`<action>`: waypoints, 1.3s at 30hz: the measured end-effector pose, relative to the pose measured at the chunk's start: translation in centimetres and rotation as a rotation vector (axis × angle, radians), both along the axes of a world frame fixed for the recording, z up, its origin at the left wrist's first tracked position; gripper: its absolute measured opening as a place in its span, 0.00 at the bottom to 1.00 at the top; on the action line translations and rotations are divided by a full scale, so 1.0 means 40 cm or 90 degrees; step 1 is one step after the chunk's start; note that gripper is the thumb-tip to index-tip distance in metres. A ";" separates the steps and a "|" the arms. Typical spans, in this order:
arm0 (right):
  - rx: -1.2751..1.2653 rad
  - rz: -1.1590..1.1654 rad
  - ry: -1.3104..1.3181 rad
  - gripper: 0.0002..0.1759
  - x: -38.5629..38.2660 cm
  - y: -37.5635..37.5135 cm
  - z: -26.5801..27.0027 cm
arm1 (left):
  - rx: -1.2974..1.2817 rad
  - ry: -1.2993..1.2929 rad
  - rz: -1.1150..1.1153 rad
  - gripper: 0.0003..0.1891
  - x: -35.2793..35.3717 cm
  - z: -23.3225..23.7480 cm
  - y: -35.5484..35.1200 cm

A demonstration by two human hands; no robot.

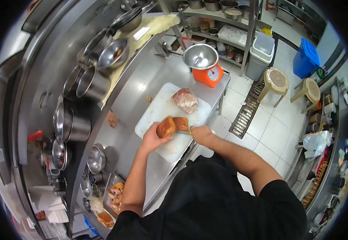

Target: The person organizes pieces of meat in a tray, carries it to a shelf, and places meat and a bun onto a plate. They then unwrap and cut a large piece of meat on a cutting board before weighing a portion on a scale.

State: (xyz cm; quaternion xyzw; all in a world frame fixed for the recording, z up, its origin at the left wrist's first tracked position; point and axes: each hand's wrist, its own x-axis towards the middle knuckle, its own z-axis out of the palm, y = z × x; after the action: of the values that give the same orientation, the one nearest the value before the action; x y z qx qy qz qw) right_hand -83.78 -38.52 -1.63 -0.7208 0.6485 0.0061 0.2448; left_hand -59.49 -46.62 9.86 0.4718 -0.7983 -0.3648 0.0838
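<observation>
On the white cutting board lies an orange-brown piece of meat, with my left hand gripping its left side. A second orange-brown piece touches it on the right. My right hand is closed round the yellow handle of a knife, whose blade lies beside the lower edge of the second piece and is partly hidden. Farther up the board rests a larger chunk of pale and red meat. A small scrap lies near the board's upper left.
An orange scale bears a steel bowl at the counter's far end. Pots and bowls line the shelf at left. A tray of meat pieces stands at lower left. Stools and bins are at right.
</observation>
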 end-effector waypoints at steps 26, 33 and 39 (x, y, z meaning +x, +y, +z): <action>-0.072 -0.041 -0.195 0.12 -0.031 0.010 -0.067 | -0.351 -0.364 -0.012 0.49 -0.926 0.057 -0.480; -0.065 -0.028 -0.159 0.12 -0.025 0.004 -0.075 | -0.350 -0.351 -0.043 0.51 -0.920 0.070 -0.463; -0.038 -0.021 -0.159 0.13 -0.034 0.001 -0.063 | -0.367 -0.316 -0.066 0.53 -0.921 0.073 -0.471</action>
State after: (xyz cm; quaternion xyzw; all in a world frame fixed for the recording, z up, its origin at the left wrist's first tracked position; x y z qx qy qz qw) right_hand -85.15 -38.48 -4.16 -0.7121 0.6245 -0.1069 0.3025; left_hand -96.34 -65.47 12.78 0.4622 -0.8868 -0.0039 -0.0013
